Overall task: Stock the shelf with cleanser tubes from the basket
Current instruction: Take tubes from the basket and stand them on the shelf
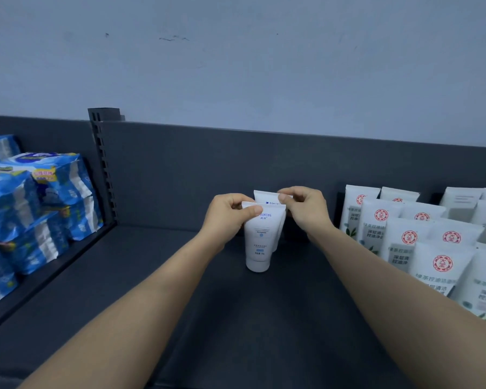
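The left hand [230,211] pinches the crimped top edge of the front tube [257,242], thumb across its face and fingers curled behind. The right hand [306,206] pinches the top edge of the rear tube [267,198] the same way. The 2 hands sit close together, each clamped on its own tube.

Both tubes stand upright, cap down, long axis vertical, and the front cap appears to rest on the shelf [180,276]. The rear tube is directly behind the front one and partly hidden by it, so the pair lines up toward the back panel [208,164]. The left hand is nearer the front tube. The next move is probably to let go without tipping either.

To the right, well apart, stand ranks of red-logo tubes [404,237]. To the left, blue packets [40,197] are stacked on the neighbouring shelf. The basket is not in view.
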